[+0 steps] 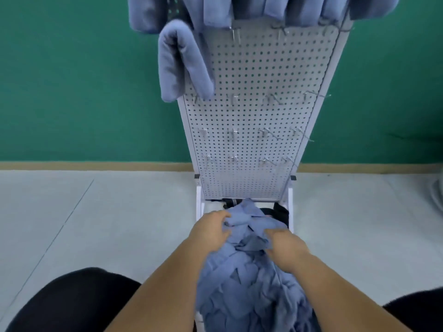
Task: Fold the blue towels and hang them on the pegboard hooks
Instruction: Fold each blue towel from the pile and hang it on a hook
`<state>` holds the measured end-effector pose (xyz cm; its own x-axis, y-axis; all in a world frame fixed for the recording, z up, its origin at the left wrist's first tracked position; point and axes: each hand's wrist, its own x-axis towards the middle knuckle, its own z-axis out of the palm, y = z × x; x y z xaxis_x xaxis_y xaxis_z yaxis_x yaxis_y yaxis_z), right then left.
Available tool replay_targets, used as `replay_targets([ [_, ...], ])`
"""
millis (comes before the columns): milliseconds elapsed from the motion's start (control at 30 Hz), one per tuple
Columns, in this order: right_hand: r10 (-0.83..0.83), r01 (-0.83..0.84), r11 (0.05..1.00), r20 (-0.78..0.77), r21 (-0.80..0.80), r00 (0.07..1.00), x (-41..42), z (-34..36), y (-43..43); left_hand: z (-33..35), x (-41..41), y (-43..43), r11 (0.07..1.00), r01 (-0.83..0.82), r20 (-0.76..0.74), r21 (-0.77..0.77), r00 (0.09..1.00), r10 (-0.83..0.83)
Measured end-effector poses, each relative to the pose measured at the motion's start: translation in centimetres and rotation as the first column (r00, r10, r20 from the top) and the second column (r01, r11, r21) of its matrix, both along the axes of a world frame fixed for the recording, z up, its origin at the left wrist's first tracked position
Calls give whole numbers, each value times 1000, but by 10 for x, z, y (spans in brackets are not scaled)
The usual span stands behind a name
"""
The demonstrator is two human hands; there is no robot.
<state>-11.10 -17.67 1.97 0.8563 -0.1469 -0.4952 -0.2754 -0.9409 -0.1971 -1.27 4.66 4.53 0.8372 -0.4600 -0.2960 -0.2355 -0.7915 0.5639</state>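
Note:
A crumpled pile of blue towels [249,279] lies at the foot of the white pegboard [259,130]. My left hand [211,230] grips a bunched fold at the top left of the pile. My right hand [286,248] pinches the cloth at the pile's right side. A folded blue towel [182,65] hangs on a hook at the board's upper left. Several more folded blue towels [251,9] hang along the top row. Bare metal hooks [233,134] stick out of the lower rows.
The pegboard stands on a white frame [199,200] against a green wall [72,80]. Pale grey floor [96,212] spreads to both sides. My dark-clad knees [72,300] fill the bottom corners. A pale object [437,195] shows at the right edge.

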Motion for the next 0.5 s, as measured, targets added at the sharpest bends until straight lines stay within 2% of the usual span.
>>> replay_targets([
  [167, 88, -85, 996, -163, 28, 983, -37, -28, -14, -55, -35, -5, 979, 107, -180, 175, 981, -76],
  [267, 67, -45, 993, -206, 111, 976, -52, -41, -19, -79, -56, -13, 930, 223, -307, 293, 943, -130],
  [367, 113, -61, 983, -301, 175, 947, -63, -48, -24, -95, -77, -20, 904, 293, -393, 312, 906, -158],
  [500, 175, -110, 978, -414, 177, 893, -74, -56, -22, -94, -93, -34, 873, 380, -402, 306, 883, -243],
])
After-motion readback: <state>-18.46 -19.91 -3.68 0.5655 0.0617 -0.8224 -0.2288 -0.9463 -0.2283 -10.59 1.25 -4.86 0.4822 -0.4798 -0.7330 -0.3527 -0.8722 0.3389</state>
